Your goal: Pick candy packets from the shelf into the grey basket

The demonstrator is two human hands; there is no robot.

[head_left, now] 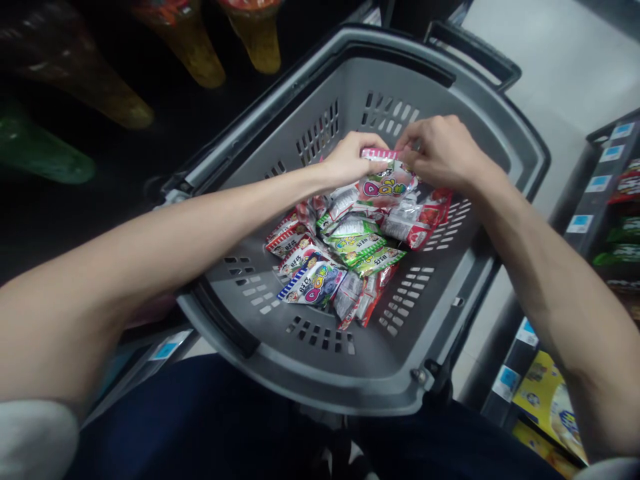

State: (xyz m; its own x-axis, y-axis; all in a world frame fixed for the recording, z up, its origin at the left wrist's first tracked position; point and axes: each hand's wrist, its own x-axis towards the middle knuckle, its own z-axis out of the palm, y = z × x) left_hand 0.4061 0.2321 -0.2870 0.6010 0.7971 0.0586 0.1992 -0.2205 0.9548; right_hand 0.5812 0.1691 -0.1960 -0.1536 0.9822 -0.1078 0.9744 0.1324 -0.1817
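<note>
Both my hands are inside a grey shopping basket (310, 370), at its far end. My left hand (353, 157) grips the top left of a pink gummy candy packet (383, 187) marked "QQ". At the packet's upper right corner, my right hand (440, 150) is closed with bent fingers on its edge. Below them lies a loose pile of similar packets: a blue one (313, 283) in front, green ones (357, 247) in the middle, and red ones (287, 240) to the left. A red packet (417, 223) rests under my right hand.
The basket's black handle (475, 57) folds outward at the far right. Bottles (190, 40) stand on a dark shelf at upper left. A shelf with price tags (580, 223) and yellow packages (545, 393) runs along the right. My legs are directly below the basket.
</note>
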